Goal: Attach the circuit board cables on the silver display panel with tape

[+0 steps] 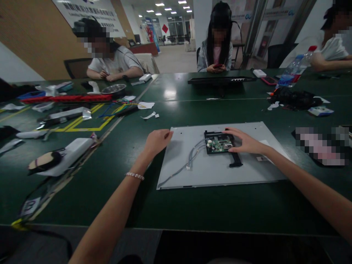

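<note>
A flat grey panel (198, 170), like the back of a display, lies on the green table in front of me. On it sits a green circuit board (220, 144) in a black frame, with grey cables (190, 157) running off toward the near left corner. My right hand (243, 142) grips the frame's right side, thumb at the near edge and fingers at the far edge. A black bracket piece (235, 160) sticks out below it. My left hand (158, 143), fingers curled, is at the panel's far left corner; what lies between its fingertips is hidden.
A dark monitor-like object (220, 80) lies across the table. To the left are a white-and-black device (63, 156), wires (121, 110) and a metal bowl (114, 89). At right are bottles (295, 69), a black bundle (297, 98) and a phone-shaped object (320, 146). Three people sit opposite.
</note>
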### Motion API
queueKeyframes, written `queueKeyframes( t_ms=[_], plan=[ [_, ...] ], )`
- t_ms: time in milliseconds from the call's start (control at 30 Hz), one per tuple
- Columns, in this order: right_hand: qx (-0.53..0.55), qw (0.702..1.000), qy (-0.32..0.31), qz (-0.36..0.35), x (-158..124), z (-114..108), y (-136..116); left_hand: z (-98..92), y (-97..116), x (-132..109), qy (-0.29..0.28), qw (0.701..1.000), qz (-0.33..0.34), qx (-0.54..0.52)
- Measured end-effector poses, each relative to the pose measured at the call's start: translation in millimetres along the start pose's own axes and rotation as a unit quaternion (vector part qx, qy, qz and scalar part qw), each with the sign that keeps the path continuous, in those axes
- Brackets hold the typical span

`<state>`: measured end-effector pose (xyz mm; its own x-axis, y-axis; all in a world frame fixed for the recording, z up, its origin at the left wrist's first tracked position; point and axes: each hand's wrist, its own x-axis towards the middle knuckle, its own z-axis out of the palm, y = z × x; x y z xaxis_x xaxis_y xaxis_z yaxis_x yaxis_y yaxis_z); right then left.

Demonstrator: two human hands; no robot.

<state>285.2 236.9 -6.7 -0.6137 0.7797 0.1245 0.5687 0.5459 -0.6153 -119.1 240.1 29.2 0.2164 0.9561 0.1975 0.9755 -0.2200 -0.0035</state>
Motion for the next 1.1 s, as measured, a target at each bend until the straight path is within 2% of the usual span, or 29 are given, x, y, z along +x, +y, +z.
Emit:
queueKeyframes(
  t_ms=[67, 167, 267, 333, 467, 633, 733, 833, 967, 1100],
  plan=[
    [0.002, 1.000, 0.000, 0.001, -2.9, -0.2, 0.2, 0.9, 10.0, -0.8, 0.022, 0.999, 0.021, -0.019],
    [0.000, 1.000, -0.008, 0.004, -7.8, -1.3, -0.4, 6.2, 20.1, -0.8, 0.027, 0.995, 0.081, -0.056],
    [-0.017, 1.000, -0.009, 0.018, -14.0, -2.6, -3.8, 13.7, 21.2, 0.6, 0.017, 0.987, 0.146, -0.066],
    [-0.029, 0.999, -0.004, 0.023, -18.4, -2.5, -6.5, 18.2, 18.0, 1.7, 0.013, 0.985, 0.159, -0.069],
    [-0.026, 0.999, 0.016, 0.017, -24.0, 1.9, -8.3, 24.4, 2.5, 8.7, 0.053, 0.991, 0.091, -0.083],
    [-0.017, 0.999, 0.033, 0.006, -23.2, 8.4, -2.9, 25.7, -39.7, 37.4, 0.136, 0.986, -0.085, -0.042],
    [-0.013, 0.999, 0.038, 0.000, -21.6, 9.3, -0.4, 24.8, -67.4, 60.2, 0.124, 0.981, -0.152, 0.001],
    [-0.012, 0.999, 0.041, -0.003, -20.1, 9.8, 0.3, 26.9, -86.4, 81.0, 0.099, 0.978, -0.181, 0.025],
    [-0.013, 0.999, 0.049, -0.001, -18.2, 11.4, 0.6, 36.9, -99.4, 100.3, 0.062, 0.977, -0.204, 0.001],
    [-0.003, 0.999, 0.046, -0.003, -17.7, 12.5, 2.1, 48.9, -106.1, 104.3, 0.037, 0.973, -0.227, -0.024]
  ],
)
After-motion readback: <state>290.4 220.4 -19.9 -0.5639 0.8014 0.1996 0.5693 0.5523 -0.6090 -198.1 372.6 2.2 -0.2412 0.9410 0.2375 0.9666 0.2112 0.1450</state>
